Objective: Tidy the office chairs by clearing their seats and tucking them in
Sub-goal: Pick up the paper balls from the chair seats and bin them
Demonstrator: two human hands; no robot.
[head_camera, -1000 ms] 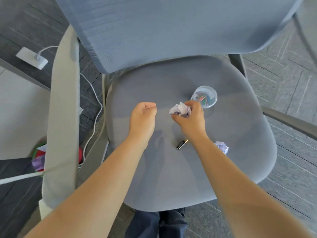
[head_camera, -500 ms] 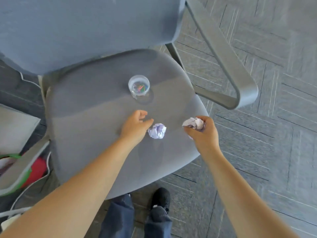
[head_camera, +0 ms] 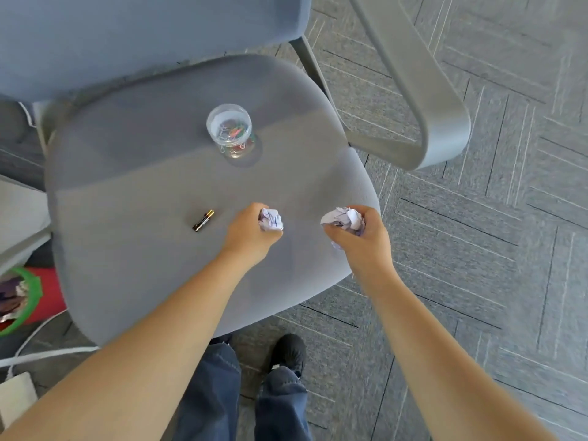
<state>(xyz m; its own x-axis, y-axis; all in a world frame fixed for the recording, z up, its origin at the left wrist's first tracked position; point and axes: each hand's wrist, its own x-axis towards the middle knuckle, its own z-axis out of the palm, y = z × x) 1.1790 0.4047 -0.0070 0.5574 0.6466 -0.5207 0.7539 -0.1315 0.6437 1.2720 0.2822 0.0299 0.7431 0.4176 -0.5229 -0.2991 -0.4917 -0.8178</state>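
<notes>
A grey office chair seat fills the middle of the view, its blue-grey backrest at the top. My left hand is closed around a crumpled paper ball just above the seat. My right hand grips a second crumpled paper ball over the seat's right edge. A small battery lies on the seat to the left of my left hand. A clear round tub of coloured paper clips stands farther back on the seat.
The chair's grey armrest loops out on the right over grey carpet tiles. A red bin with a green rim holding paper scraps stands at the left edge, beside a white cable. My legs and shoe are below the seat.
My left hand has closed on the second paper ball that lay on the seat. The right hand still holds its ball. The battery, hidden behind my left arm half a second ago, is back in view.
</notes>
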